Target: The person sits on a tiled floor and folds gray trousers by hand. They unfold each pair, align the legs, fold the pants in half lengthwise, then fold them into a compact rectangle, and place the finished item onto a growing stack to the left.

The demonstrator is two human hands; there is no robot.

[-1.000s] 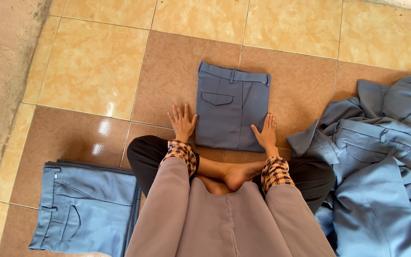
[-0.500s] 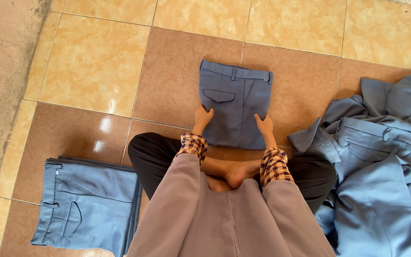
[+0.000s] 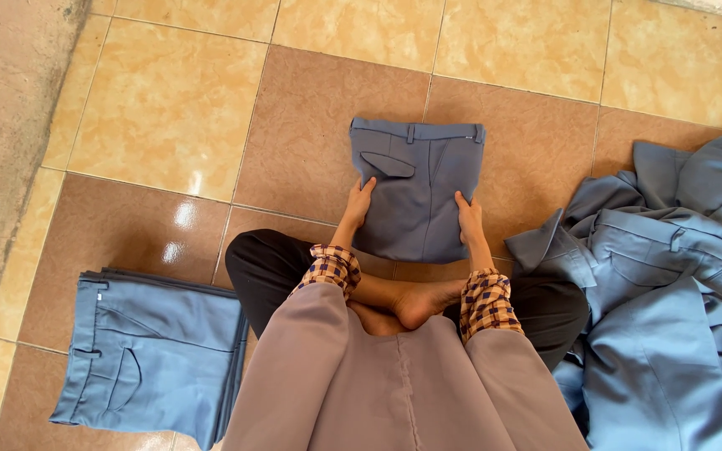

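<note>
My left hand and right hand grip opposite side edges of the folded blue-grey trousers on the tiled floor.

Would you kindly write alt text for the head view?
Both hands, left hand and right hand, grip the sides of folded blue trousers on a tiled floor; folded stack left, loose heap right.

Matt blue cloth on glossy tile

Folded trousers look smooth woven cloth, matt; floor tiles shine glossy, ceramic; checked cuffs soft cotton-like.
</note>
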